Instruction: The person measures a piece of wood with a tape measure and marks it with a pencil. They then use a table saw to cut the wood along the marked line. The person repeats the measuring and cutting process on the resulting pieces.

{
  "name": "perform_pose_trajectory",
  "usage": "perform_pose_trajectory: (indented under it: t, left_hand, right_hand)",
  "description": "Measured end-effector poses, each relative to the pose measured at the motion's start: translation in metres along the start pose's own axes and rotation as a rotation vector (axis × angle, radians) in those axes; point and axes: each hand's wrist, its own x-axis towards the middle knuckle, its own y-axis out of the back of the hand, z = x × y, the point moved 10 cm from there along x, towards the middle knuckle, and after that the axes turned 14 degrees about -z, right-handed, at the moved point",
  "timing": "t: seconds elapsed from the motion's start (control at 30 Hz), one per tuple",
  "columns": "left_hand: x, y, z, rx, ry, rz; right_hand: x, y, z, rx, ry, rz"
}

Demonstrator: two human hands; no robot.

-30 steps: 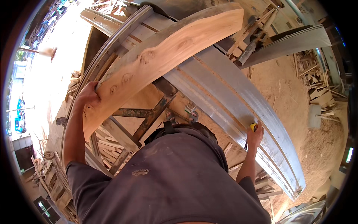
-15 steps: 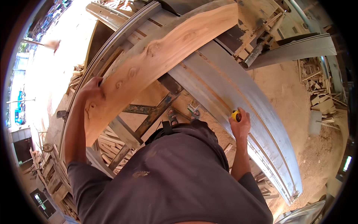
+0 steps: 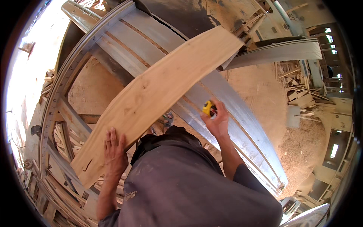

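A long, broad wooden board (image 3: 151,92) with a wavy far edge lies slantwise over a metal machine table (image 3: 242,125) with lengthwise slots. A dark crack shows in its near left end. My left hand (image 3: 114,153) rests on the board's near edge by that end, fingers stretched flat over the top face. Off the board's right side, above the metal table, my right hand (image 3: 217,121) holds a yellow and black tape measure (image 3: 209,109) between thumb and fingers. No drawn-out blade can be made out.
A curved-looking metal rail (image 3: 56,94) runs along the left of the machine. Wood offcuts lie piled at the lower left (image 3: 56,189) and at the right (image 3: 300,94). Sawdust covers the floor (image 3: 302,147). A long grey beam (image 3: 280,55) juts out at the far right.
The board has swung and come nearer to me. My left hand has gone from its far edge to its near edge. My right hand has moved left and slightly up with the tape measure.
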Motion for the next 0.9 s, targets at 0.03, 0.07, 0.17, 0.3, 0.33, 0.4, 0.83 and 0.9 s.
perform_pose_trajectory:
  t: [0.03, 0.07, 0.17, 0.3, 0.33, 0.4, 0.83, 0.9]
  left_hand:
    - [0.002, 0.000, 0.008, -0.130, 0.020, 0.011]
    - [0.005, -0.002, 0.016, -0.260, 0.040, 0.019]
    - [0.037, -0.008, 0.034, -0.992, -0.007, 0.002]
    - [0.080, -0.032, 0.085, -2.167, -0.118, 0.025]
    - [0.087, -0.032, 0.088, -2.225, -0.146, 0.001]
    - [0.085, -0.033, 0.084, -2.186, -0.180, -0.026]
    - [0.042, -0.026, 0.098, -1.194, -0.146, 0.044]
    - [0.045, -0.027, 0.097, -1.173, -0.127, 0.054]
  right_hand:
    - [0.006, -0.005, -0.009, -0.010, 0.061, -0.042]
    - [0.011, -0.011, -0.017, -0.019, 0.120, -0.085]
    - [0.026, -0.048, -0.061, 0.028, 0.218, -0.251]
    - [0.016, -0.111, -0.127, 0.141, 0.440, -0.499]
    - [0.008, -0.121, -0.143, 0.156, 0.519, -0.552]
    - [0.002, -0.140, -0.140, 0.206, 0.460, -0.716]
    - [-0.011, -0.190, -0.053, 0.431, -0.018, -1.089]
    - [-0.009, -0.188, -0.054, 0.492, -0.037, -1.095]
